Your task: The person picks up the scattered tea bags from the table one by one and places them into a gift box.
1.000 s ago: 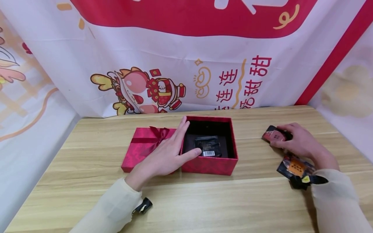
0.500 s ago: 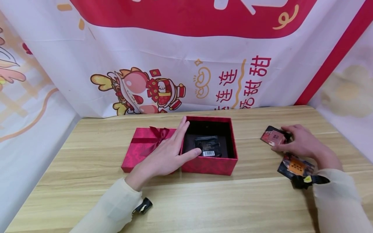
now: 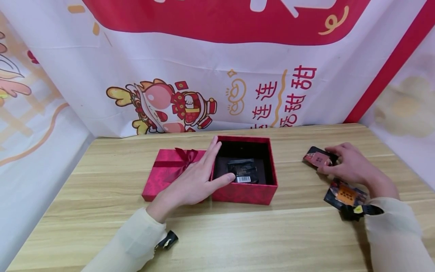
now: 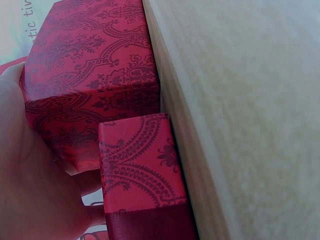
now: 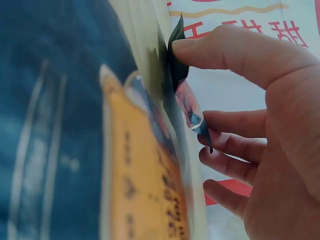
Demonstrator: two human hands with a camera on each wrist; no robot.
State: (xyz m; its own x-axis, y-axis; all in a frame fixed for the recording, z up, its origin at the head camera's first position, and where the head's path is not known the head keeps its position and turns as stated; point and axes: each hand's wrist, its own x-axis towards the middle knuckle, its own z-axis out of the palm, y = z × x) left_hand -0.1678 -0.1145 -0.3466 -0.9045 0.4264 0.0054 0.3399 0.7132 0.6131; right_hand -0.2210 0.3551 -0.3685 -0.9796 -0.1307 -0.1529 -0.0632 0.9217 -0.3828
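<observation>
My left hand lies over the front left corner of an uncovered red patterned gift box. Its straight fingers run along the left wall, and the thumb crosses the front rim. Inside the box lies a black packet with a white barcode. Off to the right, my right hand pinches a small black packet with a pink label by its edges. The right wrist view shows thumb and fingertips on opposite edges of this pink-label packet. Another black packet with an orange label lies just below that hand.
The box lid, topped with a dark red ribbon bow, lies against the box's left side, partly under my left hand. A printed cloth hangs behind the wooden table. Both wrists wear black straps.
The pink-label packet has shifted slightly left, and my right fingers have drawn back from over it to its right edge. My left hand, box and lid stay in place.
</observation>
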